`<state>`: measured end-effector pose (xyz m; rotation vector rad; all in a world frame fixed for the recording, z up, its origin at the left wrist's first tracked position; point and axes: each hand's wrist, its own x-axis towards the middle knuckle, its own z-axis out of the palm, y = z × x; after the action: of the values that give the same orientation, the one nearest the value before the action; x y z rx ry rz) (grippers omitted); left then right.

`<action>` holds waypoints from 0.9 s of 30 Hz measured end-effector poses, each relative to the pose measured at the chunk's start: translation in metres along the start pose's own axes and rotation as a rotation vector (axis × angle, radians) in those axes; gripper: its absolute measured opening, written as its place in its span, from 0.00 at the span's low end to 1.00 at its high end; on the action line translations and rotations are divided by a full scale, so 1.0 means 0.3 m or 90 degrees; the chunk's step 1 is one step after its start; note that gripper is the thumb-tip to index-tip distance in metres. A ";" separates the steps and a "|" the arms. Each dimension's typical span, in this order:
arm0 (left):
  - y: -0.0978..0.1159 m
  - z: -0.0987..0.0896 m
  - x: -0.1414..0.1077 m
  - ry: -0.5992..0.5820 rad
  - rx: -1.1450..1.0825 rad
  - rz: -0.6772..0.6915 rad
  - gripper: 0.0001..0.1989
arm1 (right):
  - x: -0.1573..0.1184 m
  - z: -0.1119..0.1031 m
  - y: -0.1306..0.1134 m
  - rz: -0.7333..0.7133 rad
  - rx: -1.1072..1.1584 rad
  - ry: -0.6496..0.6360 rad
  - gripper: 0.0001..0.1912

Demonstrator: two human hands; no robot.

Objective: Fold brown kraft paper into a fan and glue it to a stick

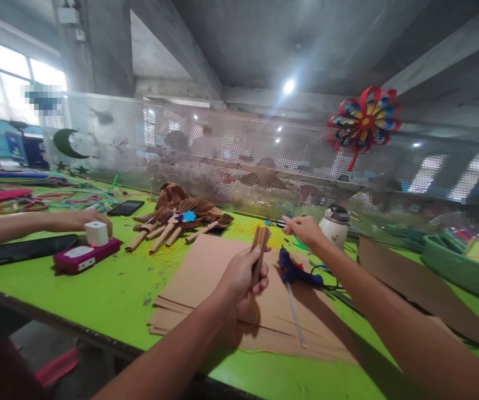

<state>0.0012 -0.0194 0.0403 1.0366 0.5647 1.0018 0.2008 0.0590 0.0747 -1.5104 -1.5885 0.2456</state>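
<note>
My left hand [245, 275] is wrapped round a narrow bundle of folded brown paper [260, 244], held upright, with a yellow strand along it. Beyond it, my right hand [306, 230] is stretched forward with thumb and fingers pinched together at a small black-and-white thing [281, 223]; I cannot make out what it is. Below my right forearm, a dark blue glue gun [295, 269] lies on a stack of brown paper sheets [206, 266], a pale glue stick [295, 316] reaching from it toward me.
Brown paper fans with rolled handles [168, 222] lie at the back. At left, another person's hand [91, 219] is by a white plug [96, 233] on a purple power strip [85, 255]. A white flask [334, 225], brown board [423, 289] and green basket [464, 272] stand right.
</note>
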 end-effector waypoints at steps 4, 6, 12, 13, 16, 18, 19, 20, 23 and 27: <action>-0.022 0.004 0.009 -0.017 0.070 0.041 0.13 | -0.188 -0.013 -0.071 0.020 0.191 -0.093 0.23; -0.032 0.007 0.012 -0.029 0.100 0.055 0.13 | -0.261 0.001 -0.106 0.042 0.266 -0.142 0.22; -0.038 0.039 0.008 -0.074 0.179 0.055 0.14 | -0.344 0.020 -0.133 0.132 0.392 -0.146 0.19; -0.035 0.048 0.006 -0.081 0.187 0.047 0.14 | -0.346 0.017 -0.127 0.136 0.414 -0.139 0.19; -0.027 0.071 0.003 -0.088 0.220 0.023 0.14 | -0.349 0.005 -0.109 0.148 0.477 -0.119 0.16; -0.028 0.080 0.002 -0.082 0.241 0.011 0.16 | -0.348 0.001 -0.100 0.159 0.518 -0.106 0.15; -0.030 0.082 0.002 -0.078 0.246 0.006 0.16 | -0.348 0.002 -0.096 0.164 0.532 -0.101 0.15; -0.035 0.082 0.002 -0.072 0.250 0.003 0.17 | -0.347 0.003 -0.093 0.165 0.540 -0.097 0.15; -0.054 0.075 0.002 -0.051 0.256 0.010 0.18 | -0.346 0.015 -0.088 0.165 0.550 -0.112 0.15; -0.085 0.062 -0.003 -0.017 0.253 0.032 0.17 | -0.351 0.037 -0.083 0.196 0.565 -0.152 0.16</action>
<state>0.0258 -0.0321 0.0253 1.4187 0.7375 0.9384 0.1595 -0.0342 0.0371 -1.0129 -1.1440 1.1704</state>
